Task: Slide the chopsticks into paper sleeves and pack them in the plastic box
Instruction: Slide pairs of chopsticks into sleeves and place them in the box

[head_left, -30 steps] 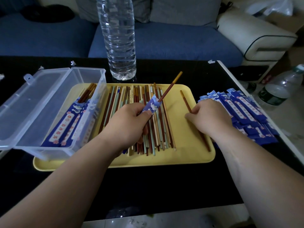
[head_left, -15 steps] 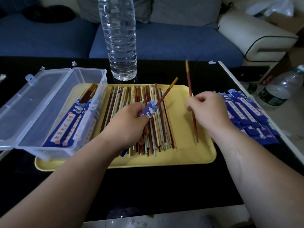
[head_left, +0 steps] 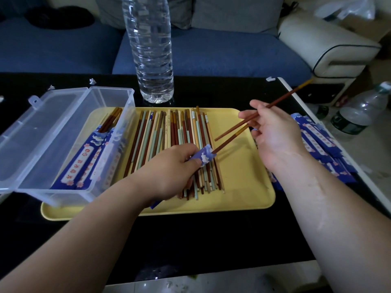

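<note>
The left hand [head_left: 173,172] grips a blue paper sleeve [head_left: 204,157] over the yellow plastic tray [head_left: 243,187], with one thin brown chopstick [head_left: 229,140] part-way in its mouth. The right hand [head_left: 273,132] pinches a second brown chopstick [head_left: 285,95] mid-shaft. Both sticks look light, stiff and smooth. The sleeve looks flimsy and is best held near its opening. Loose chopsticks [head_left: 179,140] lie beneath; a clear plastic box [head_left: 110,90] stands at the surface's left edge.

We note yellow tray [head_left: 243,187], black glossy surface [head_left: 190,240]; loose chopsticks [head_left: 182,132] red-brown, mint green, cream. Our held chopstick [head_left: 281,98] red-brown, amber end. We see sleeve [head_left: 204,155] deep blue, white cloud pattern; packed sleeves [head_left: 84,157] blue, white strip, pink blossoms. Clear plastic box [head_left: 53,127]; blue sofa [head_left: 211,53].
</note>
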